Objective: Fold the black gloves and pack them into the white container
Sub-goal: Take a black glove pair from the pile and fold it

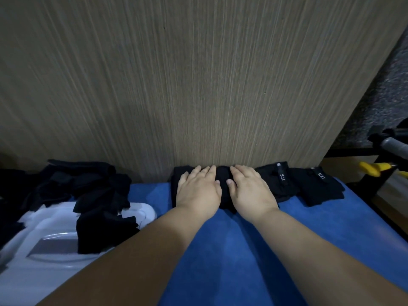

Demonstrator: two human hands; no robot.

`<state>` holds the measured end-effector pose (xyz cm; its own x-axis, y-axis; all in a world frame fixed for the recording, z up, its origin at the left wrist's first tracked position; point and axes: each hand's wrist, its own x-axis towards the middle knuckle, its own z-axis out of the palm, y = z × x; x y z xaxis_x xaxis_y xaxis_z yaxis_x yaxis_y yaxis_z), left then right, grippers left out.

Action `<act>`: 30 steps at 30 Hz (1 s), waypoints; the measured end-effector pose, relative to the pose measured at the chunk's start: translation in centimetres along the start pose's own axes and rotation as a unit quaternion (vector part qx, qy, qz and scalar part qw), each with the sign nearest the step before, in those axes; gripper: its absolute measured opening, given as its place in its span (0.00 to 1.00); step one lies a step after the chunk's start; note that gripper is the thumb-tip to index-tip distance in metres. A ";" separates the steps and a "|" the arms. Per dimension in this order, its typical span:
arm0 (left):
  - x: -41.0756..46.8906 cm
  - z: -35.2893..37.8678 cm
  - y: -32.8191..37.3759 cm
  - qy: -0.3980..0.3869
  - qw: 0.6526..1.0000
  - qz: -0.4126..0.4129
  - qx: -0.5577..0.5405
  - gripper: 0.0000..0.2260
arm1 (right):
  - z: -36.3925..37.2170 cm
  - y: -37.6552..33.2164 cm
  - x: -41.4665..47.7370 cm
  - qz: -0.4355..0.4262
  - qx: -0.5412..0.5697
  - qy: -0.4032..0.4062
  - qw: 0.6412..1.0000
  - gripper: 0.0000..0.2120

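Observation:
A black glove (223, 188) lies on the blue cloth against the wooden panel. My left hand (198, 191) and my right hand (249, 191) press flat on it side by side, fingers straight and pointing at the panel. Two more black gloves with white lettering lie to the right, one (276, 180) beside my right hand and another (320, 186) further out. The white container (44, 228) sits at the lower left, with folded black gloves (103, 230) on it.
A loose heap of black gloves (84, 184) lies at the back left. The wooden panel (198, 85) stands upright right behind the gloves. A yellow-handled tool (373, 170) and a black frame are at the right edge. Blue cloth (242, 250) covers the surface.

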<state>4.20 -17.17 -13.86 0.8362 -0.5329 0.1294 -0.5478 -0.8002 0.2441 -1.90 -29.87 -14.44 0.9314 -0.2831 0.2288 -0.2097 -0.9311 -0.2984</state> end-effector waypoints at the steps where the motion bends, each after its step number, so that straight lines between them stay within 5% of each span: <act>1: 0.0 0.1 0.0 -0.008 1.000 -0.003 0.005 0.23 | 0.1 0.0 0.1 0.000 -0.004 -0.006 1.000 0.24; 14: -0.1 -0.6 -0.2 -0.071 0.997 -0.006 -0.001 0.25 | 0.2 -0.2 0.3 0.006 -0.078 -0.001 0.997 0.25; 22: -4.9 -4.2 -2.7 -0.003 0.995 -0.025 -0.095 0.25 | -2.4 -3.9 -3.0 -0.043 0.002 0.202 0.978 0.20; 30: -14.0 -7.7 -11.2 0.152 0.971 -0.157 -0.101 0.13 | 0.4 -12.1 -7.2 -0.144 0.132 0.001 0.981 0.12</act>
<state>-1.17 1.36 -11.01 0.9470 -0.1407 0.2889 -0.2738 -0.8238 0.4963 -5.97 -16.46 -12.86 0.9401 -0.0180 0.3404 0.1460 -0.8811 -0.4499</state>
